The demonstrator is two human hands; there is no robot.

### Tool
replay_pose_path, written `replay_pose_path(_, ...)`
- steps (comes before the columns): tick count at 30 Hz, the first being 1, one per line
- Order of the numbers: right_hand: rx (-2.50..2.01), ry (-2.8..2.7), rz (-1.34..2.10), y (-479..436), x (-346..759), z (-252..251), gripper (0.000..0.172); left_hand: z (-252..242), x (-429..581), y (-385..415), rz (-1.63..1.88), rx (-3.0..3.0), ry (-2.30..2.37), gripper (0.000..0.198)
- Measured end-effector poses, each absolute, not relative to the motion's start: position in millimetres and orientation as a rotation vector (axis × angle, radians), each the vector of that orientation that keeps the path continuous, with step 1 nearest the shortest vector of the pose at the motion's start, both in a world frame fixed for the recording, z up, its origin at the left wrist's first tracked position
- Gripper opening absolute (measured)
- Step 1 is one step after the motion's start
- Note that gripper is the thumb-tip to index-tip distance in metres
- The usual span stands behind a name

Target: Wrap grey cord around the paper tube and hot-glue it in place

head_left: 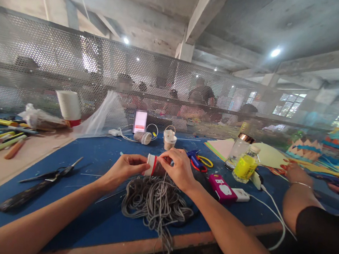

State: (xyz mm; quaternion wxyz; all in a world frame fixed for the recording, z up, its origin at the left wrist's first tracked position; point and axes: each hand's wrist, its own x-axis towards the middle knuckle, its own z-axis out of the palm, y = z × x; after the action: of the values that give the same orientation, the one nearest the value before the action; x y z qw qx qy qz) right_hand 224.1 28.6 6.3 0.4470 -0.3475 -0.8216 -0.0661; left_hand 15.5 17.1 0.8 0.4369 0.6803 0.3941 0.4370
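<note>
A small paper cup point(151, 165), white with a red band, is tilted on its side in front of me, partly wrapped in dark cord. My left hand point(129, 167) pinches the cup at its white end. At the wrapped part, the fingers of my right hand point(180, 168) are pressed together on a strand of grey cord that runs down from them. Below both hands lies a loose heap of grey cord point(157, 203), with loops hanging over the table's front edge. My right fingers hide part of the cup.
Black scissors point(50, 176) lie on the blue tabletop point(82, 194) at left. Behind stand a small cord-wrapped bucket point(170, 138) and a phone point(140, 121). To the right are coloured-handled scissors point(199, 161), a magenta box point(222, 188), a yellow-labelled bottle point(245, 166) and a co-worker's arm point(298, 194).
</note>
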Motion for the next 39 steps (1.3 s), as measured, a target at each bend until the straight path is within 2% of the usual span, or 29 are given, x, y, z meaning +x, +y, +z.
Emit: replay_pose_path(39,-0.874,-2.058,-0.133,31.9,224.6,2.7,0.010,-1.2,14.5,18.4,1.053,1.643,0.934,0.020)
